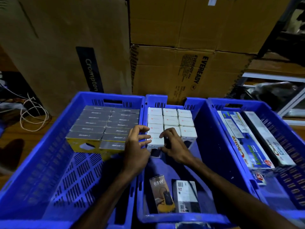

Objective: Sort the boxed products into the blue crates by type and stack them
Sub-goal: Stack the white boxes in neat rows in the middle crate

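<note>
Three blue crates stand side by side. The left crate (49, 162) holds a block of grey-topped yellow boxes (105, 128). In the middle crate (209, 142), white boxes (170, 120) stand packed in rows at the far end. My left hand (137, 151) and my right hand (173, 146) both rest on the nearest white box (156, 142) at the front left of that block, fingers curled around it. A yellow 65W box (160, 194) and a grey box (186, 195) lie loose at the crate's near end.
The right crate (283, 146) holds long Choice-branded boxes (247, 142). Large cardboard cartons (189, 71) rise right behind the crates. A coil of white cord (31, 113) lies on the floor at the left. Metal shelving (280, 76) stands at the right.
</note>
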A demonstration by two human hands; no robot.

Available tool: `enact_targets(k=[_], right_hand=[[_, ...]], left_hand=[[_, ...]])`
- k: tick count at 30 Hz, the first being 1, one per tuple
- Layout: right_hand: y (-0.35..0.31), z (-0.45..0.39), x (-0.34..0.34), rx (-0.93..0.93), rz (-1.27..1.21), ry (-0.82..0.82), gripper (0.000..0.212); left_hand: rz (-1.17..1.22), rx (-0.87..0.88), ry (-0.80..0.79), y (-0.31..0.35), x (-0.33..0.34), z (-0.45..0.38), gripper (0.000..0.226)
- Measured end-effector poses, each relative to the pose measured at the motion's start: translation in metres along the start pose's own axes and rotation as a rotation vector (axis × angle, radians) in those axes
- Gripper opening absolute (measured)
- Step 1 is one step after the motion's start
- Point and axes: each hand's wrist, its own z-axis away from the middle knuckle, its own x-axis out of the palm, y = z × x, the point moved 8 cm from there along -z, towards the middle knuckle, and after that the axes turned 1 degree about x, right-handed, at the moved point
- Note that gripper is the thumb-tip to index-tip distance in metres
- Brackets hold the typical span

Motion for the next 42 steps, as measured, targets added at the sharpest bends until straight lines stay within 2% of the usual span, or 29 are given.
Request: enact_targets(k=[5, 9, 11, 14, 16, 19, 24, 29, 33, 37, 40, 42], right_hand=[[-0.001, 0.001, 0.016, 0.036, 0.174, -0.017, 0.047], [0.001, 0.006, 0.019, 0.123, 0.318, 0.027, 0.046], [0.008, 0.009, 0.018, 0.207, 0.321, 0.037, 0.052], [0.028, 0.015, 0.023, 0.385, 0.265, -0.031, 0.060], [0.037, 0.018, 0.036, 0.430, 0.220, -0.143, 0.054], [0.039, 0.019, 0.053, 0.389, 0.210, -0.291, 0.042], [0.041, 0.014, 0.055, 0.397, 0.226, -0.328, 0.024], [0.045, 0.014, 0.061, 0.454, 0.274, -0.314, 0.038], [0.052, 0.015, 0.066, 0.451, 0.289, -0.464, 0.044], [0.023, 0.032, 0.045, 0.309, 0.342, -0.638, 0.037], [-0.007, 0.056, 0.022, 0.217, 0.301, -0.672, 0.042], [-0.025, 0.072, 0.013, 0.188, 0.370, -0.683, 0.051]], left_hand=[[-0.067, 0.019, -0.030, -0.007, 0.002, -0.002, 0.076], [-0.093, 0.069, -0.033, -0.002, 0.003, -0.001, 0.066], [-0.117, 0.082, -0.039, -0.001, 0.004, -0.001, 0.069], [-0.143, 0.094, -0.046, -0.001, 0.004, 0.001, 0.069], [-0.143, 0.098, -0.048, -0.001, 0.002, 0.002, 0.067], [-0.139, 0.090, -0.051, -0.001, 0.002, 0.002, 0.063], [-0.134, 0.089, -0.054, -0.004, 0.002, 0.003, 0.061], [-0.151, 0.095, -0.061, -0.005, 0.003, 0.002, 0.060], [-0.194, 0.128, -0.075, -0.001, 0.004, 0.004, 0.057], [-0.258, 0.174, -0.118, 0.004, 0.008, 0.006, 0.049], [-0.309, 0.204, -0.140, 0.001, 0.009, 0.007, 0.042], [-0.308, 0.196, -0.149, -0.001, 0.010, 0.007, 0.043]])
